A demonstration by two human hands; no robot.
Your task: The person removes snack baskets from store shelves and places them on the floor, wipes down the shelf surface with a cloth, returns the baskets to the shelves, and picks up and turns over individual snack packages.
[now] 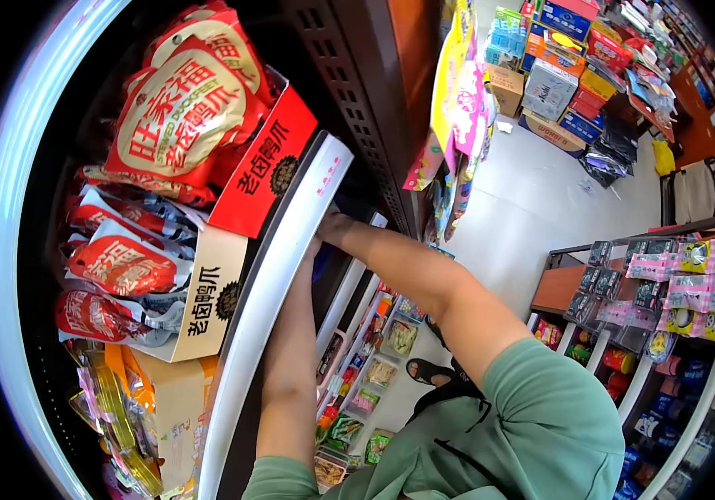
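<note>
Both my arms reach in under the white front edge of a shelf. Of my right hand, only the back part near the wrist shows, and its fingers are hidden behind that edge. My left hand is covered by the same edge, with just the forearm leading up to it. What either hand holds or touches cannot be seen. Above them on the shelf stand a red box of red snack bags and a beige box of smaller red-and-white packets.
Lower shelves with trays of packaged snacks lie beneath my arms. Colourful bags hang at the shelf's end. Stacked cartons stand across the aisle floor. Another rack with hanging packets is on the right.
</note>
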